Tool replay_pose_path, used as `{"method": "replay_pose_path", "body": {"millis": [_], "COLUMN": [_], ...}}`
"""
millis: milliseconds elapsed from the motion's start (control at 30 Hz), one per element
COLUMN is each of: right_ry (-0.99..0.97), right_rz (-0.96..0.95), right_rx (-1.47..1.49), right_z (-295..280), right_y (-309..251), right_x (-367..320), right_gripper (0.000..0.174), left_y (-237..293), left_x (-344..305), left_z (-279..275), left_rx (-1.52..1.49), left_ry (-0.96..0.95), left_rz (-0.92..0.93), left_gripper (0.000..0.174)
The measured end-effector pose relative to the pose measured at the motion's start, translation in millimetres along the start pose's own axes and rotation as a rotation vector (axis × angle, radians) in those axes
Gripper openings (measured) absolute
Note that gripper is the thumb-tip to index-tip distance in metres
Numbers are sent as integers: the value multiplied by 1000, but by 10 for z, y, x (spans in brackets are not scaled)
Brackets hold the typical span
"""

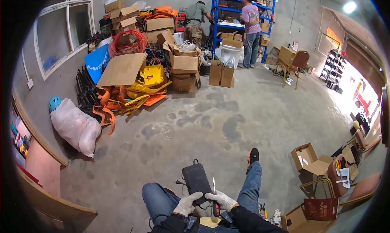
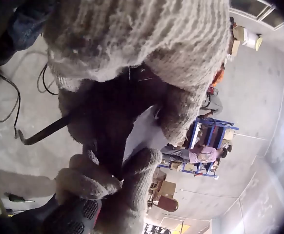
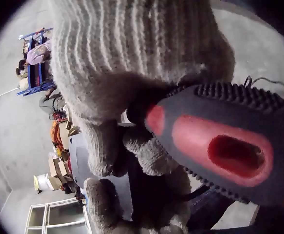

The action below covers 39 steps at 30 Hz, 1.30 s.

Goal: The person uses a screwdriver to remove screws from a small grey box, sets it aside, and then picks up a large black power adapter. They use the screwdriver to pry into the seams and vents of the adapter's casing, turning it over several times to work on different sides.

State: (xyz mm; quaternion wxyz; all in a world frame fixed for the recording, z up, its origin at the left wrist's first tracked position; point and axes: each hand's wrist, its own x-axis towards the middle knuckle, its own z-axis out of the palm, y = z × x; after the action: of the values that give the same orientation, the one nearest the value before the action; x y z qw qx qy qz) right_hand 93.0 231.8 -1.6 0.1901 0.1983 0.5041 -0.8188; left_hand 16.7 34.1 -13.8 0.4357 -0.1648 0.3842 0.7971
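A blue shelf (image 1: 239, 19) stands at the far edge of the grey floor (image 1: 195, 123). Above the floor's near edge, between the knees, is a black case (image 1: 197, 178). The gloved left hand (image 1: 189, 203) grips its near left corner, fingers curled. The gloved right hand (image 1: 222, 199), fingers also curled, holds its near right corner plus a screwdriver (image 1: 215, 210), shaft pointing away.

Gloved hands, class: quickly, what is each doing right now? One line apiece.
Left hand: holding the near end of the black box.
Right hand: holding the screwdriver, fingers at the box too.
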Motion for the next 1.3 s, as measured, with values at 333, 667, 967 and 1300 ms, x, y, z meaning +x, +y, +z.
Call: {"method": "replay_pose_path", "body": {"millis": [333,667,967,1300], "right_ry": [25,-106,-27,-10], "right_rz": [47,20,36,94], "right_rx": [-122,-211,-126,-209], "right_z": [-23,51,131,164], "right_y": [68,-60,-155,-174], "right_x": [-72,-190,-234,-188], "right_gripper": [48,44,75,67], "left_y": [140,435,475,406], "left_x": [-203,-332,-261,-88], "left_z": [203,338,366,127], "left_rx": [125,-6,-36,-40], "left_ry": [60,-55,-91,26], "left_rz": [168,244,160,164], "left_gripper": [43,46,47,49]}}
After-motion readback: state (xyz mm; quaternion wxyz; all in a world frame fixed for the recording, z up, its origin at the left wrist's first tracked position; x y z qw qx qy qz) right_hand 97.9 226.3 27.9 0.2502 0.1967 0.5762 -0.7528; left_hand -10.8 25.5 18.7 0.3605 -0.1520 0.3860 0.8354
